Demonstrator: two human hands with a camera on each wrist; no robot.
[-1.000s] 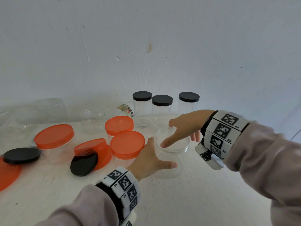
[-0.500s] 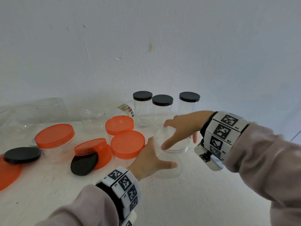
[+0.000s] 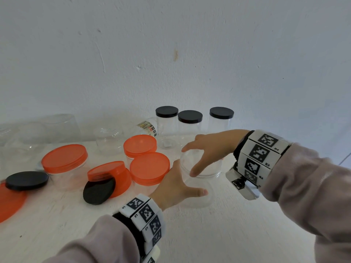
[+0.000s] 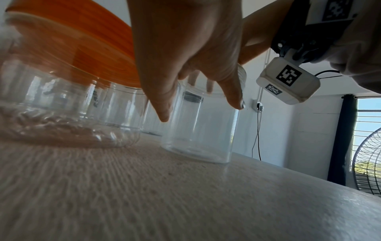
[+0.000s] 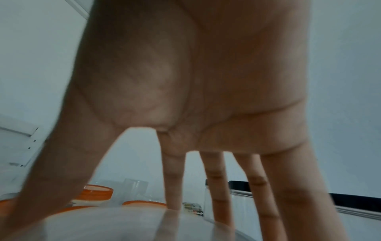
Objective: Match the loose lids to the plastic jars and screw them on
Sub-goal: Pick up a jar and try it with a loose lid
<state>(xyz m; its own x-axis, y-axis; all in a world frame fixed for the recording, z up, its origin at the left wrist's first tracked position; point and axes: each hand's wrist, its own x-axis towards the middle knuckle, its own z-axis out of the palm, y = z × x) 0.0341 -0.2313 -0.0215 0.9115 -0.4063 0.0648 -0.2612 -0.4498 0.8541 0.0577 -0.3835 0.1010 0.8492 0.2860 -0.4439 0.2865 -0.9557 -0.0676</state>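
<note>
A clear plastic jar (image 3: 197, 198) stands on the white table (image 3: 209, 234). My left hand (image 3: 182, 186) grips its side, thumb in front; the fingers are hidden behind it. A clear lid (image 3: 207, 170) sits on the jar's mouth. My right hand (image 3: 199, 158) comes from above, thumb and fingers curled round the lid's rim. In the left wrist view my left hand (image 4: 200, 110) wraps the jar (image 4: 202, 133). The right wrist view shows my right hand (image 5: 123, 203) with fingers spread down over the lid (image 5: 123, 226).
Three tall jars with black lids (image 3: 190, 116) stand by the wall. Several orange-lidded jars (image 3: 150, 168) crowd the left hand. Two loose black lids (image 3: 26, 180) and a loose orange lid (image 3: 9, 202) lie at left. Open clear jars (image 3: 108, 137) sit behind.
My right hand has turned on the clear lid: the index fingertip has swung left round the rim. The left hand and the jar have stayed put.
</note>
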